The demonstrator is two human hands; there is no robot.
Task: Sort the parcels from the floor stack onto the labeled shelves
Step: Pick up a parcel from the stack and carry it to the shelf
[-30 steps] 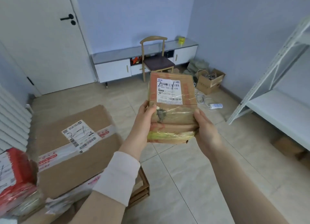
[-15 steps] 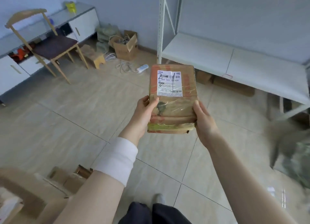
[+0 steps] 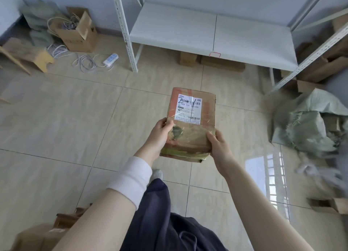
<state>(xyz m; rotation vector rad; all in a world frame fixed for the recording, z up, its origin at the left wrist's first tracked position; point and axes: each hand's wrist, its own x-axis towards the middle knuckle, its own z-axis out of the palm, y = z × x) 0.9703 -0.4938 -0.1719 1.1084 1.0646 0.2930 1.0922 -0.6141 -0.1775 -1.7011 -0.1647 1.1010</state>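
Grip is two-handed: your left hand point(image 3: 160, 136) and right hand point(image 3: 220, 149) clasp the near end of the taped cardboard parcel point(image 3: 194, 130), one on each side. Both thumbs lie on its top face, and the fingers are hidden underneath. You carry the parcel in the air over the tiled floor point(image 3: 75, 119), roughly level, with its white shipping label point(image 3: 189, 108) facing up at the far end. A white cuff point(image 3: 131, 177) sits on your left forearm.

Dead ahead at twelve o'clock, well apart from the parcel, stands the white metal rack, and its low shelf board point(image 3: 188, 28) carries a small red-edged tag point(image 3: 214, 54) on its front lip. What the tag says is too small to read. Brown boxes point(image 3: 188, 58) sit on the floor under that board. A second rack point(image 3: 320, 49) angles in at two o'clock, with a green woven sack point(image 3: 308, 122) slumped at three. At ten o'clock an open carton point(image 3: 79, 32) holds cords, and a power strip point(image 3: 110, 58) lies near it.

By my reading, you are mid-carry. This parcel is picked and facing the rack, but it is not yet set down. You have yet to match its label to a shelf tag and place it. Cardboard point(image 3: 37, 235) at seven o'clock suggests more of the stack is waiting.
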